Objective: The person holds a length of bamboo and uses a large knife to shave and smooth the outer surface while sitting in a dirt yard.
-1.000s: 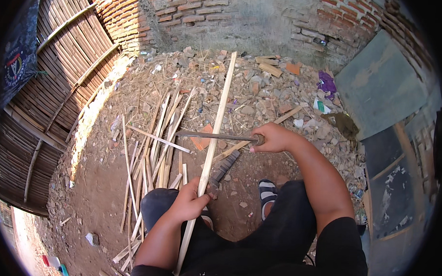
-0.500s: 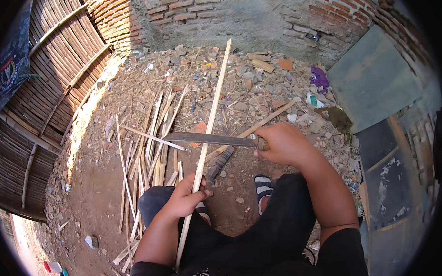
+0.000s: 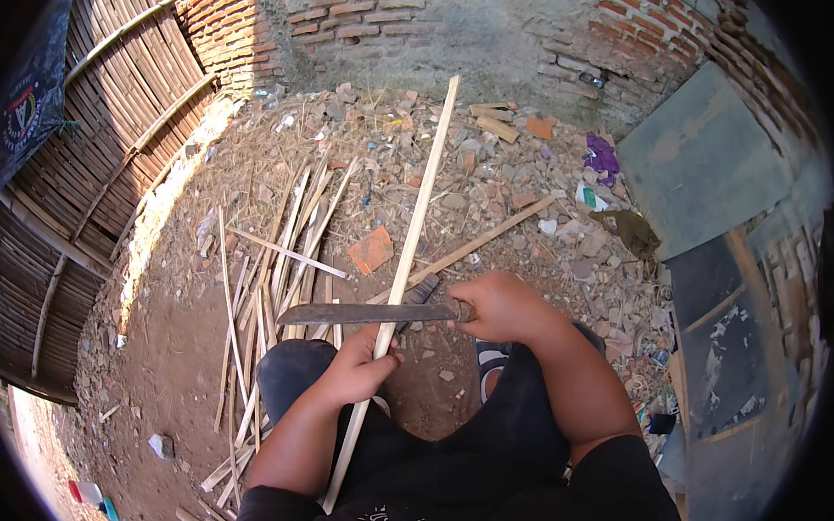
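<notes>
My left hand (image 3: 363,364) is closed around a long pale wooden strip (image 3: 426,192), which slants up and away from my lap. In my right hand (image 3: 498,306) is the handle of a machete (image 3: 369,314). Its dark, worn blade points left and lies across the strip, just beyond my left fingers. Behind the strip, a dark, ridged object (image 3: 421,293) shows in part near the ground; I cannot tell its kind.
Several cut wooden strips (image 3: 294,229) lie piled to the left of my knees. A longer stick (image 3: 496,236) rests on rubble ahead. A brick wall (image 3: 370,20) stands behind, a bamboo screen (image 3: 119,103) at left, and grey panels (image 3: 705,160) lean at right.
My right hand has drawn the machete toward me along the strip, bringing the blade close to my left hand. The strip's far end has shifted slightly right.
</notes>
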`<state>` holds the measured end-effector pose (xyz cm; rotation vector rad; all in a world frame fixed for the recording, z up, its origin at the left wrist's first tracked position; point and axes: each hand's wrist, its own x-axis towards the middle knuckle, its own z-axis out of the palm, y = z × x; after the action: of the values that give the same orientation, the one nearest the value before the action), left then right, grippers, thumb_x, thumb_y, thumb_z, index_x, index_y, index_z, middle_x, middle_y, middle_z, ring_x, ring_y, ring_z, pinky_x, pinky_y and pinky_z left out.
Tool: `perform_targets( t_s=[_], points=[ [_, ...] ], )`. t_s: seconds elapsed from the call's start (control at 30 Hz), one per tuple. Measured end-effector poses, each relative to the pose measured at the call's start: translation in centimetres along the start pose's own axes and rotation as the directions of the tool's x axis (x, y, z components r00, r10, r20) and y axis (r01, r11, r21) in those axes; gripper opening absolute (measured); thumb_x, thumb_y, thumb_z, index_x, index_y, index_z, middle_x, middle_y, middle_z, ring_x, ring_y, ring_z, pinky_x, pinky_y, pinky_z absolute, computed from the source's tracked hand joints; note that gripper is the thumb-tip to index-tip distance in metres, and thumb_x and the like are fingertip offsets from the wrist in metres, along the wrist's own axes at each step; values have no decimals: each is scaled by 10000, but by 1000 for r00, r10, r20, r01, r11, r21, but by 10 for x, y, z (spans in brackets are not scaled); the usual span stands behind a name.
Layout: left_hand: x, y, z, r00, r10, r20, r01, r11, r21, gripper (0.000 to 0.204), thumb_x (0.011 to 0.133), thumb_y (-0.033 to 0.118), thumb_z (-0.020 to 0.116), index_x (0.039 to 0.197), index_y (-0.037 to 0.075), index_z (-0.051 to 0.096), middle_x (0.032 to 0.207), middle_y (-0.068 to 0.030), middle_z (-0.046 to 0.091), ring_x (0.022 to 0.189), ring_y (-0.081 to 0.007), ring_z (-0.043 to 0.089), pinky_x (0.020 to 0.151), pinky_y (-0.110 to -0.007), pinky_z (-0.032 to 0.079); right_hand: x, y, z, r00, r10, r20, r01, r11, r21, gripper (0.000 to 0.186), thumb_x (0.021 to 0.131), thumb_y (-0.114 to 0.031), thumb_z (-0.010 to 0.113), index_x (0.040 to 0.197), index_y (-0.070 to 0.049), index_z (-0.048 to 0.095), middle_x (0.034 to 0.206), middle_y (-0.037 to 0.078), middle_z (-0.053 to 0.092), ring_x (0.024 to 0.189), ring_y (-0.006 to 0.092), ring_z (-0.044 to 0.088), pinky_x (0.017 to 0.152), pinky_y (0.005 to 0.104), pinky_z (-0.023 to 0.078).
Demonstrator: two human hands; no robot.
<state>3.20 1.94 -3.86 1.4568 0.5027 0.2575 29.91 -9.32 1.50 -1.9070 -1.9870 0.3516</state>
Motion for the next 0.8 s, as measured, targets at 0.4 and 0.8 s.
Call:
perform_targets(
  t_s=[0.4, 0.8],
  points=[
    [-3, 1, 9, 1000, -20, -15, 21, 997, 74, 193, 897, -31, 625, 1025, 62, 515, 881, 22, 516, 801, -72, 540, 732, -272, 486, 6, 15, -2, 992, 79, -102, -71, 995, 73, 349, 820, -359, 819, 912, -65, 655, 783, 188, 662, 797, 422, 665, 685, 503, 505],
    [-1, -7, 6, 996, 15, -82, 8, 961, 276, 365, 880, 77, 672, 1224, -19, 595, 950, -96, 674, 904, -175, 640, 809, -361, 522, 5, 21, 0, 982, 127, -137, -123, 992, 39, 336, 812, -357, 815, 970, -97, 673, 805, 181, 673, 822, 428, 669, 707, 517, 514]
  ],
)
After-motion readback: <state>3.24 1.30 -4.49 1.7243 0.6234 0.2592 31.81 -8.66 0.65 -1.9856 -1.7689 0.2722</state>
